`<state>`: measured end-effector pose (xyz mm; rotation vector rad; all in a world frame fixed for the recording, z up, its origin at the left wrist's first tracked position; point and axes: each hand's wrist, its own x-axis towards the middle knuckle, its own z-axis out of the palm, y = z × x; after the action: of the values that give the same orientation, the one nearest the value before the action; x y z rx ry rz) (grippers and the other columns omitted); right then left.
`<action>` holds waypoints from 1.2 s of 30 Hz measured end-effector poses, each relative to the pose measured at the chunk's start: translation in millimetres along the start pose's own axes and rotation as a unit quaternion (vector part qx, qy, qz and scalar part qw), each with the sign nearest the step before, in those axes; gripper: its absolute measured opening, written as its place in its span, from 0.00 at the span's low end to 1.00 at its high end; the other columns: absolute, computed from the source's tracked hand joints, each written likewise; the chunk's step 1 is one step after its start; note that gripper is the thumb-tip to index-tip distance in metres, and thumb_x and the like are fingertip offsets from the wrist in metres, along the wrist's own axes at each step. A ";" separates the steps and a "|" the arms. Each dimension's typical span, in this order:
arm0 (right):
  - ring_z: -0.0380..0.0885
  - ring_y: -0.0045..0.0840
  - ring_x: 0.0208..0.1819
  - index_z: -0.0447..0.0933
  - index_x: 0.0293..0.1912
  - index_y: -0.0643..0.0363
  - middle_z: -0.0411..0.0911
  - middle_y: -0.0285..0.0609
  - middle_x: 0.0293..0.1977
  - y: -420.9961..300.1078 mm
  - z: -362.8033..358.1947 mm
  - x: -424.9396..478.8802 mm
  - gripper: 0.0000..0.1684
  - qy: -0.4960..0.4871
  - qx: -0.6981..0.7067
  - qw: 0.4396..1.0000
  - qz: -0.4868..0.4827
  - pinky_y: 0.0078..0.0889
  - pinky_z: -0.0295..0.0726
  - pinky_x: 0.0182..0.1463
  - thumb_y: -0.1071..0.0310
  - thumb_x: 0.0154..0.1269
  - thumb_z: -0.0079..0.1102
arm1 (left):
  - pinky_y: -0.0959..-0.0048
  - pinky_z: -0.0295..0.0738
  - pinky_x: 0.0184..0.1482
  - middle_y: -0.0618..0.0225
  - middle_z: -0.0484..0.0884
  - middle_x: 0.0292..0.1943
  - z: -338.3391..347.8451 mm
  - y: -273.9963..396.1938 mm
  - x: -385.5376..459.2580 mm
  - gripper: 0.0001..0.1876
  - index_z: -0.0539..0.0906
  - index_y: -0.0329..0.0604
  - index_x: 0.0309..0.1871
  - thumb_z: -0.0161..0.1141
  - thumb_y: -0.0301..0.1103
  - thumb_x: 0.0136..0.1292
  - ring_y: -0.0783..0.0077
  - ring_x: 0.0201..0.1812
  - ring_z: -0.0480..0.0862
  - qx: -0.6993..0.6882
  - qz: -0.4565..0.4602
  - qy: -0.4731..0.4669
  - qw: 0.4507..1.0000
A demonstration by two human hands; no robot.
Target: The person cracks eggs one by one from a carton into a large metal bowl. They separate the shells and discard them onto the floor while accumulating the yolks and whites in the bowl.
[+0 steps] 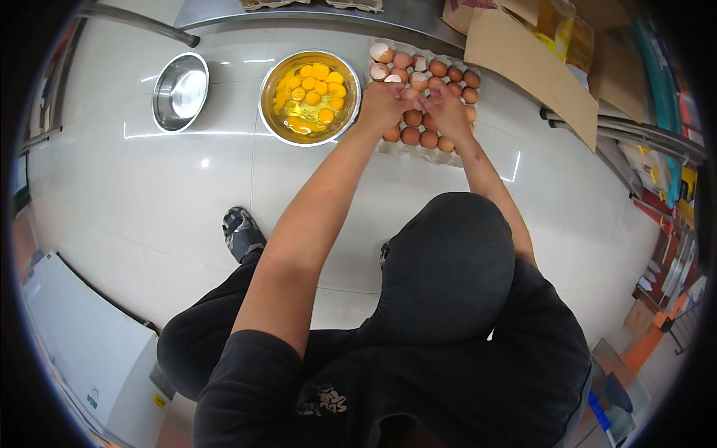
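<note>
Both my hands are over a grey pulp egg tray (386, 147) on the floor. My left hand (382, 103) is above the tray's left side, its fingertips pointing in towards the right hand. My right hand (448, 112) comes in from the right, fingers bent, close to the left fingertips. A pale-brown egg or shell (410, 94) shows between them; whether either hand grips it is unclear. Brown whole eggs (410, 135) fill the near rows, while broken eggshells (381, 53) lie at the far left. Left of the tray stands a steel bowl (263, 112) of raw yolks and whites (312, 98).
Farther left on the tiled floor is a second steel bowl (162, 101) with no contents visible. A metal table edge (313, 17) runs along the far side. A cardboard box flap (526, 73) juts out at right. A white cabinet (84, 336) stands at lower left.
</note>
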<state>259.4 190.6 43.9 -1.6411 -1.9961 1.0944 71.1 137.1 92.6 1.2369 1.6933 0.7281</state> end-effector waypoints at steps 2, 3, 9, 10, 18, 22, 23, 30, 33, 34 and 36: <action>0.85 0.34 0.44 0.80 0.51 0.63 0.83 0.49 0.46 -10.6 1.5 -18.0 0.19 -0.068 -0.072 0.995 -0.015 0.34 0.82 0.48 0.63 0.64 0.67 | 0.70 0.80 0.45 0.53 0.87 0.37 10.6 -18.2 10.5 0.16 0.87 0.39 0.46 0.69 0.39 0.59 0.57 0.38 0.87 -0.015 -0.032 0.038 0.999; 0.85 0.31 0.43 0.81 0.51 0.63 0.83 0.50 0.45 -14.6 0.0 -24.3 0.19 -0.099 -0.108 0.989 -0.022 0.32 0.83 0.47 0.63 0.64 0.67 | 0.70 0.80 0.45 0.53 0.87 0.37 15.3 -24.1 14.0 0.16 0.86 0.38 0.47 0.68 0.39 0.60 0.56 0.38 0.86 -0.023 -0.046 0.056 0.997; 0.76 0.38 0.54 0.84 0.47 0.55 0.79 0.43 0.46 5.4 23.5 -34.1 0.20 -0.004 -0.278 0.954 -0.112 0.39 0.76 0.59 0.57 0.57 0.71 | 0.66 0.81 0.47 0.57 0.87 0.42 -16.9 -59.3 3.0 0.10 0.84 0.36 0.48 0.60 0.25 0.63 0.61 0.42 0.87 -0.090 0.028 0.318 0.943; 0.75 0.39 0.55 0.85 0.47 0.54 0.78 0.42 0.46 5.2 26.1 -33.0 0.21 0.001 -0.292 0.949 -0.118 0.39 0.75 0.60 0.56 0.56 0.72 | 0.67 0.81 0.47 0.59 0.87 0.42 -29.6 -72.3 -3.2 0.10 0.84 0.36 0.48 0.60 0.25 0.64 0.63 0.42 0.86 -0.105 0.030 0.354 0.929; 0.77 0.36 0.52 0.80 0.47 0.60 0.78 0.44 0.48 13.2 26.1 -24.2 0.23 -0.017 -0.223 0.972 -0.078 0.38 0.77 0.57 0.59 0.54 0.72 | 0.71 0.78 0.49 0.57 0.83 0.47 -82.7 -127.7 -67.0 0.14 0.80 0.32 0.51 0.61 0.28 0.64 0.66 0.46 0.84 -0.123 -0.146 0.477 0.858; 0.79 0.25 0.47 0.76 0.54 0.59 0.77 0.40 0.49 17.3 17.6 -9.1 0.21 -0.114 0.117 0.985 0.050 0.28 0.78 0.52 0.62 0.63 0.65 | 0.66 0.78 0.51 0.53 0.81 0.50 -88.0 -183.6 -84.9 0.22 0.78 0.29 0.57 0.62 0.35 0.64 0.59 0.49 0.83 -0.071 -0.211 0.456 0.862; 0.78 0.23 0.45 0.75 0.56 0.58 0.76 0.39 0.48 11.2 23.1 -7.4 0.20 -0.134 0.200 0.968 0.064 0.25 0.77 0.50 0.63 0.66 0.62 | 0.65 0.78 0.51 0.53 0.81 0.51 -88.3 -197.5 -88.5 0.24 0.77 0.29 0.59 0.62 0.36 0.65 0.58 0.49 0.83 -0.051 -0.228 0.444 0.865; 0.79 0.23 0.42 0.69 0.64 0.59 0.76 0.41 0.52 -56.8 47.9 -2.9 0.21 -0.259 0.519 0.799 0.159 0.26 0.79 0.46 0.68 0.74 0.53 | 0.63 0.78 0.52 0.51 0.88 0.42 -82.0 -186.7 -94.5 0.21 0.82 0.31 0.55 0.58 0.39 0.66 0.54 0.45 0.87 -0.061 -0.268 0.379 0.884; 0.80 0.21 0.47 0.73 0.59 0.59 0.78 0.41 0.50 -75.1 70.7 -2.5 0.19 -0.231 0.411 0.879 0.076 0.21 0.78 0.50 0.65 0.73 0.60 | 0.62 0.78 0.51 0.51 0.89 0.41 -83.8 -181.1 -95.4 0.20 0.83 0.33 0.54 0.58 0.38 0.66 0.54 0.45 0.87 -0.055 -0.274 0.372 0.885; 0.81 0.29 0.49 0.72 0.58 0.59 0.79 0.42 0.51 -83.1 75.2 -4.2 0.21 -0.189 0.355 0.915 0.032 0.29 0.79 0.53 0.65 0.69 0.64 | 0.62 0.78 0.51 0.51 0.89 0.40 -84.5 -180.5 -95.9 0.19 0.83 0.33 0.54 0.58 0.38 0.66 0.54 0.44 0.87 -0.054 -0.277 0.370 0.885; 0.81 0.35 0.51 0.72 0.59 0.58 0.79 0.43 0.53 -94.5 75.5 -6.0 0.23 -0.086 0.113 0.978 -0.152 0.35 0.78 0.55 0.64 0.68 0.65 | 0.62 0.79 0.50 0.52 0.89 0.38 -85.3 -182.2 -96.5 0.19 0.83 0.33 0.53 0.58 0.38 0.66 0.54 0.43 0.88 -0.055 -0.270 0.374 0.885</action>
<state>145.7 155.0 65.3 -1.1165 -2.0511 1.3212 -72.1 -10.3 5.7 0.3349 2.4296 0.9948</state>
